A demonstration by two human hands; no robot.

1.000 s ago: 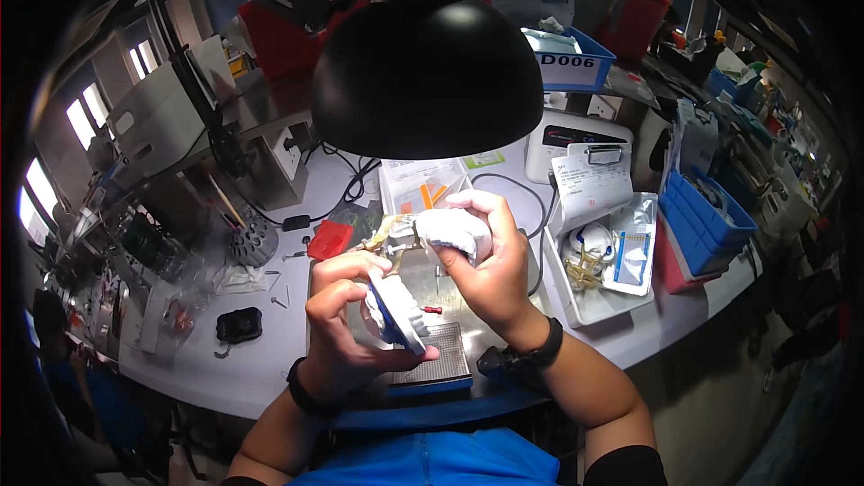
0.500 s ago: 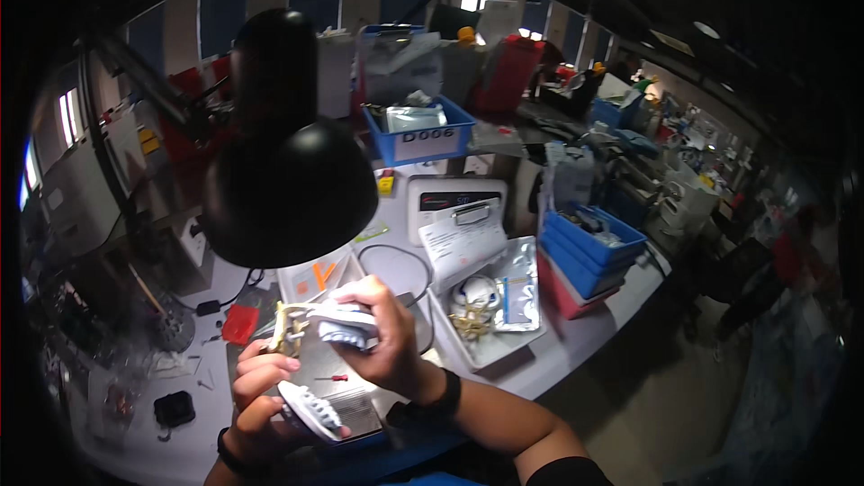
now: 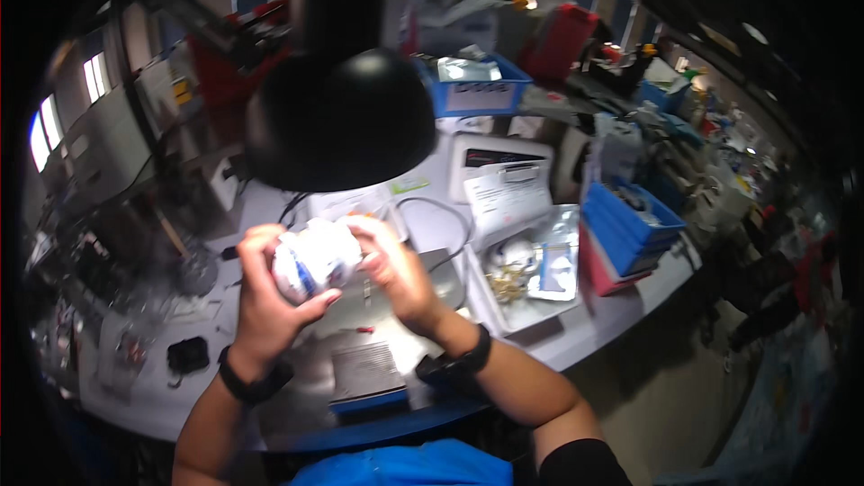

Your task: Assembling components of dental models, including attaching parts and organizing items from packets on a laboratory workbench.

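A rounded white casing with blue markings (image 3: 317,261) is up between my hands under the lamp, washed out by its light. My left hand (image 3: 268,299) is closed round its left side, thumb along the underside. On the right side, the fingers of my right hand (image 3: 392,272) grip the upper edge. Glare hides the casing's details. Below my hands, a small red-handled screwdriver (image 3: 365,330) lies on a metal work surface (image 3: 310,355), near a ribbed grey plate (image 3: 367,373). To the right, a white tray (image 3: 538,315) holds a similar white round part and a bundle of yellowish strands (image 3: 510,283).
A black lamp head (image 3: 342,121) hangs just beyond my hands. Behind the tray are a clipboard with papers (image 3: 508,202) and a scale (image 3: 463,151). Stacked blue bins (image 3: 630,238) stand at the right. A small black box (image 3: 188,355) lies at the left.
My hands, earlier apart with separate white toothed pieces and yellowish strands, have come together round one white casing. They are higher in view. The head view has shifted, showing more of the near table edge.
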